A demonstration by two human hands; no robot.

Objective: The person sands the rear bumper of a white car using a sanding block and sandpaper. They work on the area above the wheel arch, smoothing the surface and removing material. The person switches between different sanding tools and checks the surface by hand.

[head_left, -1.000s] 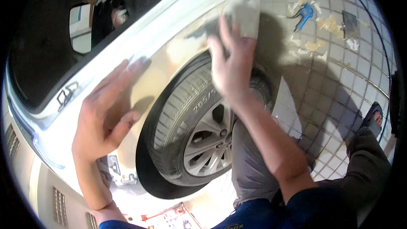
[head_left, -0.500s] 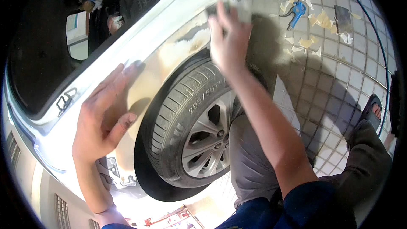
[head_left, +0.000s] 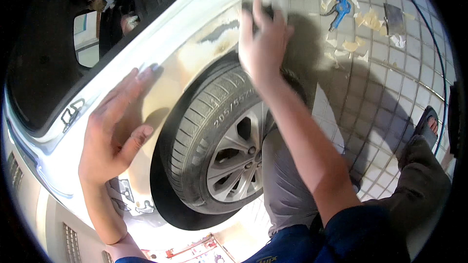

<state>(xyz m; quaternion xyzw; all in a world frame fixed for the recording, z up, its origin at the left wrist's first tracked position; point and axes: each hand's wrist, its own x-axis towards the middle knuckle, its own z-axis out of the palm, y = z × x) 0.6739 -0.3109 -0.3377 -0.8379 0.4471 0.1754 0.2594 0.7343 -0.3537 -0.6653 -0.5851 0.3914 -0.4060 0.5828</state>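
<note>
My right hand (head_left: 264,44) presses a dark sanding pad (head_left: 267,8), blurred and mostly covered by the fingers, against the white car fender (head_left: 195,63) above the wheel arch. Around it the paint shows grey, white and tan patches with feathered edges. Flat on the same panel, left of the arch, rests my left hand (head_left: 109,141), its fingers stretched out and thumb apart, holding nothing. Below and between my arms is the wheel (head_left: 234,151), with a black tyre and a silver spoked rim.
On the tiled floor (head_left: 390,83) at right lie a blue air blow gun (head_left: 341,12), a dark flat sheet (head_left: 393,19) and torn yellowish paper scraps (head_left: 369,20). A dark hose (head_left: 429,27) curves along the far right. The car's dark window (head_left: 44,68) is at left.
My right hand has shifted slightly up over the fender, still with the pad. My left hand stays flat on the panel; the whole view has shifted slightly.
</note>
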